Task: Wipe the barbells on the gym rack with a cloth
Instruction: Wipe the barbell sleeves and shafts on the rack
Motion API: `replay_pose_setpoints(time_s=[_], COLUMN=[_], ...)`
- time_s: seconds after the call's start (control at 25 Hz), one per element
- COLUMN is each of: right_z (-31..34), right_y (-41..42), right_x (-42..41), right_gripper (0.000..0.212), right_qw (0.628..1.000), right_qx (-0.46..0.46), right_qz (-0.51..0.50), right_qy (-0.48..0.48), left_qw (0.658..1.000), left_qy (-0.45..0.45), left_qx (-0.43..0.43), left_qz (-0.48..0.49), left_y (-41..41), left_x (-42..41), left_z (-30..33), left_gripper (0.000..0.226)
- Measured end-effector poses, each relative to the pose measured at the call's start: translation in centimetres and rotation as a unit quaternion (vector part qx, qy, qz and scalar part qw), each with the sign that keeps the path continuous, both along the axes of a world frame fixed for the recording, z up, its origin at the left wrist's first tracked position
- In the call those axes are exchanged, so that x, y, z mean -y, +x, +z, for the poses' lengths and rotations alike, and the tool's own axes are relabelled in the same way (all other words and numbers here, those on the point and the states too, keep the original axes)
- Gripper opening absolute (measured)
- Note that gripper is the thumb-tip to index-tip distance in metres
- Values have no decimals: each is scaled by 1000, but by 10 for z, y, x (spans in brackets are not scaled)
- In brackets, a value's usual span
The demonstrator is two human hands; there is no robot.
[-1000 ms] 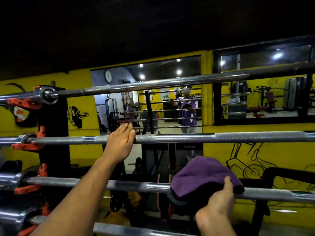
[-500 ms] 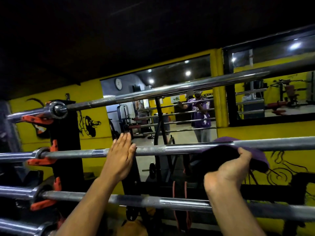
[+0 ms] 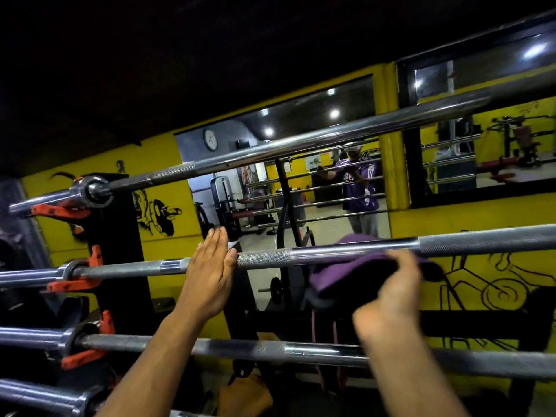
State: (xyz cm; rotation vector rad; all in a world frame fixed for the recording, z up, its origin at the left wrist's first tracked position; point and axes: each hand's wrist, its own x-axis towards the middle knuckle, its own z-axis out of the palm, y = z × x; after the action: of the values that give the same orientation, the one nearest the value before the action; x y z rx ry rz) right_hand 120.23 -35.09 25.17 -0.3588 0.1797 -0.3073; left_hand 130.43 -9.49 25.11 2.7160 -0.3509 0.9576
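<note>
A: While the left hand (image 3: 210,275) lies flat against the second bar (image 3: 346,251), fingers straight and close together with the thumb tucked under the steel, what should the right hand (image 3: 391,299) be doing?

B: It grips the purple cloth (image 3: 355,275), fingers curled over the top of it, and the cloth is draped over that same bar just right of the middle. I would wrap the cloth right round the bar rather than only across the front, then slide it along in one long pass towards the right end.

A: Does the rough, cross-cut part need anything special?

B: Probably a firmer squeeze and a slight twist, since dirt likely sits in the grooves. The left hand should brace the bar so it doesn't roll in its orange hooks (image 3: 75,281).

A: What is different from a second ago?

B: The cloth was then on the third bar (image 3: 240,347), lower down, with the right hand under it. Now it has come up to the second bar. The left hand has stayed on the same spot. The view has also tilted, so the top bar (image 3: 301,142) slants more steeply across the mirror (image 3: 301,121).
</note>
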Motion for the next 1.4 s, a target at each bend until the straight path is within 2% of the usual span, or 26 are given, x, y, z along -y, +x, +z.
replay_pose_setpoints(time_s=[0.08,0.12,0.24,0.36,0.44,0.52,0.6,0.68,0.8,0.88,0.96,1.0,1.04,1.08,1.16,1.2,1.24,1.32,1.36,1.4], right_z=[13,15,16,10,13,15,13,1,-17,-20,-11,-2,11,24,43,47,47,42,37,34], right_y=[-12,-9,1,-6,-13,-28,-43,-53,-75,-97,-110,-111,-109,-103,-66,-41,-16,21,36,45], right_x=[21,19,-27,-55,-41,-8,15,18,12,10,10,9,8,7,9,10,10,-1,-7,-11], right_gripper=[26,32,42,22,22,30,27,19,24,26,33,34,32,34,61,72,77,80,81,81], right_qw=[996,997,996,980,974,979,984,981,971,955,912,870,802,701,444,339,254,100,43,5], right_qx=[-16,-15,-59,-50,-40,-37,-23,-13,-3,19,39,56,99,162,255,270,271,243,232,230], right_qz=[-77,-63,68,167,187,148,112,101,89,77,7,-48,-116,-188,-269,-281,-276,-216,-194,-182], right_qy=[35,30,1,-97,-122,-131,-136,-164,-220,-285,-409,-487,-578,-669,-816,-856,-886,-940,-952,-956], left_qw=[1000,1000,1000,998,997,997,997,996,995,995,995,995,992,990,987,987,986,986,986,985], left_qy=[0,0,-1,21,22,12,9,12,5,3,-2,-15,-40,-73,-125,-140,-146,-136,-129,-127], left_qx=[-1,-1,-12,-57,-72,-76,-77,-91,-97,-94,-96,-101,-108,-108,-88,-80,-80,-97,-104,-111], left_qz=[-4,-4,1,10,22,28,26,21,22,22,1,-19,-42,-57,-39,-19,-4,15,25,37], left_y=[0,0,-5,-6,-5,-7,-8,-9,-10,-12,-19,-24,-30,-34,-43,-45,-45,-39,-32,-26], left_x=[3,3,1,-1,2,4,3,1,3,3,1,-3,-8,-16,-37,-47,-57,-74,-80,-86], left_z=[2,0,2,12,11,10,9,14,13,12,11,11,11,11,10,8,7,6,8,11], left_gripper=[73,71,66,67,64,63,62,62,62,63,63,61,59,58,57,57,58,59,60,60])
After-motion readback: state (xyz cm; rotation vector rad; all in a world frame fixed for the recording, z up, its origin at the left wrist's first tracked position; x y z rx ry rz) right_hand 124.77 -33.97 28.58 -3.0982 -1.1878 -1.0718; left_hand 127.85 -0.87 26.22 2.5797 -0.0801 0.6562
